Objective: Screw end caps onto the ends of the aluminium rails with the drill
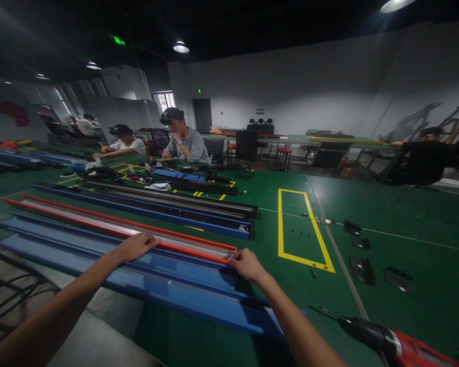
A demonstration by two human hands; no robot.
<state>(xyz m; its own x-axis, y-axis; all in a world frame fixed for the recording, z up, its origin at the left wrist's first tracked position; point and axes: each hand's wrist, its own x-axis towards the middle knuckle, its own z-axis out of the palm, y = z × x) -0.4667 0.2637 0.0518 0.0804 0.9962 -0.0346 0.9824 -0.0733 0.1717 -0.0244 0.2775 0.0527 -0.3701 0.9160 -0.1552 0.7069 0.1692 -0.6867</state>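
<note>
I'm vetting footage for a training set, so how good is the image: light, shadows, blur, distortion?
Head view: dim overall, with haze around the ceiling lamp; a dark shadow on the nearest blue rail, below the right hand; small black brackets look soft; apparent wide-angle stretching towards the edges.

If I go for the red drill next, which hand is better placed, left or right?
Right, I'd judge. The right hand is at the right end of the red-edged channel, nearer the drill; the left hand is farther off, the right forearm between.
</note>
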